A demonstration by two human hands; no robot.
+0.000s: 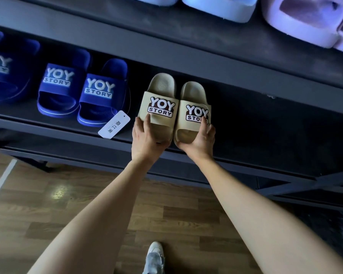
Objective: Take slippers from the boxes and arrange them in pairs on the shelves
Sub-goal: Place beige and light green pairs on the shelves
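The shelf [255, 125] is the main risk: the toes of both slippers look to overhang its front edge, so if you let go now they may tip to the floor. Your left hand [147, 135] grips the left beige slipper [158, 99] by the toe and your right hand [202, 139] grips the right beige slipper [194, 107] the same way; push unevenly and the pair skews. The white tag [114, 124] lies just beside your left hand and could snag.

Both bare forearms [107, 194] stretch forward, converging. The left grip [147, 136] curls round the toe end of the left beige slipper [159, 89]; the right grip [201, 138] does the same on the right beige slipper [193, 95]
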